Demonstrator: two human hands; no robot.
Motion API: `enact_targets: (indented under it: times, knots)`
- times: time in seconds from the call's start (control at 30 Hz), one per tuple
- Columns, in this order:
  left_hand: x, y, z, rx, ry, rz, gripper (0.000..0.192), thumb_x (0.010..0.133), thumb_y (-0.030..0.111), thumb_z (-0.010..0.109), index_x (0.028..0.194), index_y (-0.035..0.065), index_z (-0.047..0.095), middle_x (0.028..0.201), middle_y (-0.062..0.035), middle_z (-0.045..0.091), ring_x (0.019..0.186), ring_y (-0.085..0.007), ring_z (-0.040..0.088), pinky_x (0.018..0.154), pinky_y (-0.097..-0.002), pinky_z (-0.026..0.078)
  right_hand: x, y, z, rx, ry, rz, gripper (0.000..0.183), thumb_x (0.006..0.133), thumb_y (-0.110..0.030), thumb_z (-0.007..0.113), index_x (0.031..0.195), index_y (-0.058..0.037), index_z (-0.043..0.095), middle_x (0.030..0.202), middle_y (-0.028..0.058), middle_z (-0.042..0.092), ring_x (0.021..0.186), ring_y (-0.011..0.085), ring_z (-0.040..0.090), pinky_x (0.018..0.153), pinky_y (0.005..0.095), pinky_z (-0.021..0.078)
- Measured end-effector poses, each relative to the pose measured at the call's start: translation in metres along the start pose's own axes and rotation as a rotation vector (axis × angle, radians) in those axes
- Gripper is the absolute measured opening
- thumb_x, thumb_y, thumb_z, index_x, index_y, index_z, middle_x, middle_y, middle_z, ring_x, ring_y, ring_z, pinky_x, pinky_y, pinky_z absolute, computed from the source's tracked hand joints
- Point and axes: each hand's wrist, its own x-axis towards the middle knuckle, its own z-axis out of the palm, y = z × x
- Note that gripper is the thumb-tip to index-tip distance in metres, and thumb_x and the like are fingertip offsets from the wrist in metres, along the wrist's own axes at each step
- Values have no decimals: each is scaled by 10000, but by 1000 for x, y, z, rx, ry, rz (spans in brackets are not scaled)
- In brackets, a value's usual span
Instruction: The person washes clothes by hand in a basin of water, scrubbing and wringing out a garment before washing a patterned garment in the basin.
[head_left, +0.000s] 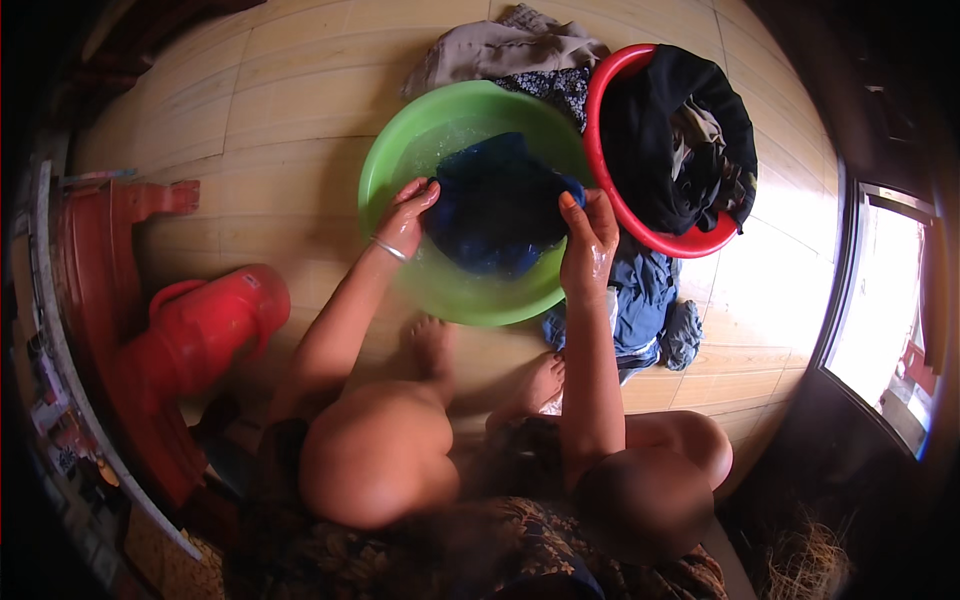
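Note:
A dark blue cloth garment (499, 206) is stretched between my hands over a green plastic basin (465, 311) of water, its lower part wet or in the water. My left hand (409, 217), with a silver bangle at the wrist, pinches the garment's left edge. At the basin's right side my right hand (590, 232) grips the other edge between thumb and fingers. Both hands are wet. Touching the basin at the upper right is a red plastic tub (652, 244), heaped with black and beige clothes (645, 142).
Beige trousers (502, 49) and a dark patterned cloth (551, 86) lie behind the basin. Blue clothes (645, 300) lie on the tiled floor at the right, near my foot. A red thermos-like jug (225, 322) and red wooden furniture (97, 262) stand at the left.

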Motion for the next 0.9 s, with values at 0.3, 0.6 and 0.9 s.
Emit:
enact_targets:
  times: [0.3, 0.6, 0.9]
  knots:
    - [-13, 19, 18, 354, -77, 215, 535, 808, 58, 680, 1311, 90, 502, 885, 21, 515, 879, -98, 505, 845, -245, 403, 24, 35, -19, -1016, 208, -360, 383, 781, -113, 714, 1080, 1, 502, 1018, 125, 564, 930, 264, 564, 817, 313, 442]
    - [8, -50, 22, 1398, 23, 584, 688, 756, 8, 659, 1369, 213, 425, 1264, -161, 406, 1119, -367, 460, 970, -392, 386, 7, 83, 21, -1615, -170, -154, 611, 714, -267, 699, 1293, -255, 501, 1425, 50, 320, 1170, 399, 417, 883, 575, 401]
    - [32, -41, 14, 1512, 163, 454, 607, 709, -25, 689, 1277, 47, 489, 1203, -211, 514, 1119, -332, 520, 949, -394, 434, 25, 125, 30, -1657, -196, -115, 532, 796, -253, 593, 1312, -198, 475, 1426, 84, 326, 1249, 427, 348, 958, 626, 337]
